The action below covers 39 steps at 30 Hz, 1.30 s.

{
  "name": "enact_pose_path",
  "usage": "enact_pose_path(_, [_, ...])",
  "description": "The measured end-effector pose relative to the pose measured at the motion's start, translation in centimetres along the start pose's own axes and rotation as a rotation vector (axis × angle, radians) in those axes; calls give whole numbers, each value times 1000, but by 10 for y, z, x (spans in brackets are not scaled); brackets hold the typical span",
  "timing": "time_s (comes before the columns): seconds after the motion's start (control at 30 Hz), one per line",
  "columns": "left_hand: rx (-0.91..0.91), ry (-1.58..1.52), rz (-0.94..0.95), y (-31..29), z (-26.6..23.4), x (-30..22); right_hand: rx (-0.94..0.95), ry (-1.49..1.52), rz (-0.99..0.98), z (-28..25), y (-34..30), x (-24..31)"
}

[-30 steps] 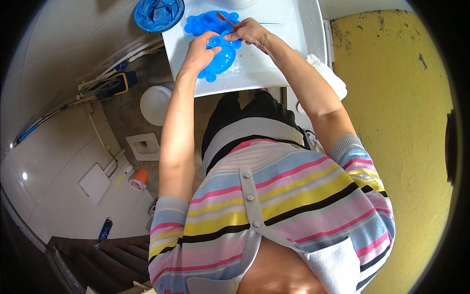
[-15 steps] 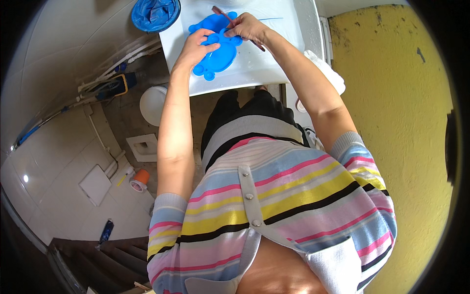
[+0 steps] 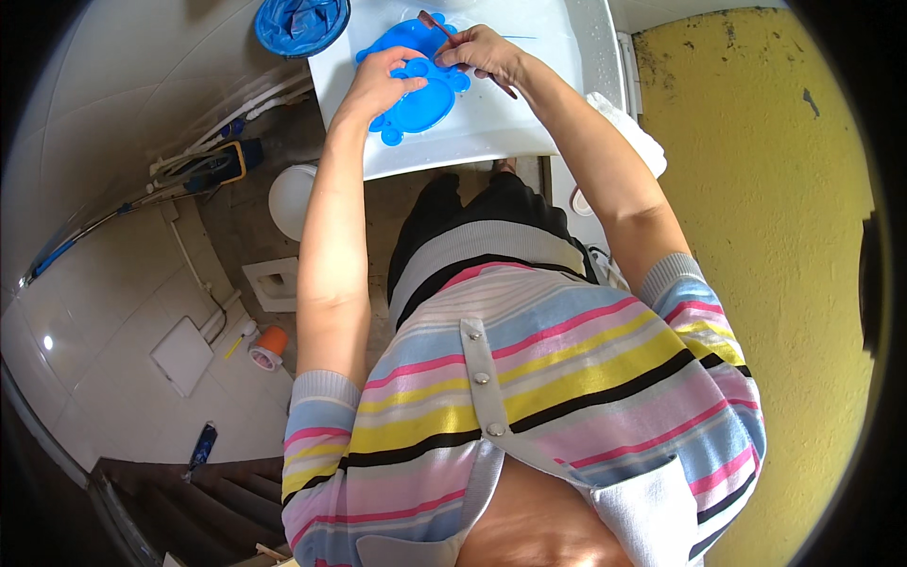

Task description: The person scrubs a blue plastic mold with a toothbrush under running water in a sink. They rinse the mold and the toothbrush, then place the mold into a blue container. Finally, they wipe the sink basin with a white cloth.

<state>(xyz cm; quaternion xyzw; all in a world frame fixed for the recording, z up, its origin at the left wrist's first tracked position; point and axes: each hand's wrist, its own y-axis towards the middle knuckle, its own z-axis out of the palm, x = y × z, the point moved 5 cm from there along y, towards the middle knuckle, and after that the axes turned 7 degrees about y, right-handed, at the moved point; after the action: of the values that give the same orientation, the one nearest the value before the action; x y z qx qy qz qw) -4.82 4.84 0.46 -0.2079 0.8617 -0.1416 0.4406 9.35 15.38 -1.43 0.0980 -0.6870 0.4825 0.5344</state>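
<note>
I see a blue tray (image 3: 416,104) of smooth, glossy plastic on the white surface (image 3: 529,123), which looks smooth and slightly shiny. The yellow wall (image 3: 756,189) is rough, matt plaster with dark flecks. My striped top (image 3: 529,378) is soft knitted cloth. The floor tiles (image 3: 113,312) look glossy.

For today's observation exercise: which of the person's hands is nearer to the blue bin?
Left. The left hand rests on the blue tray, on the side facing the blue bin; the right hand is farther off, holding a brush.

Single head-worn fisheye view, straight down (hands far off, near top edge)
</note>
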Motion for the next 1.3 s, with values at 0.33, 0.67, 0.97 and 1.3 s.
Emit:
enact_pose_path(0.33, [-3, 84, -27, -9, 0, -13, -8, -53, -25, 1, -3, -11])
enact_pose_path(0.67, [37, 41, 16, -3, 4, -6, 36, -79, -29, -7, -5, -18])
enact_pose_path(0.97, [-259, 358, -276, -15, 44, 54, -442, -833, -53, -28, 10, -69])
enact_pose_path(1.3, [-496, -956, -526, -3, 63, 96, -316, -119, 25, -36, 20, -89])
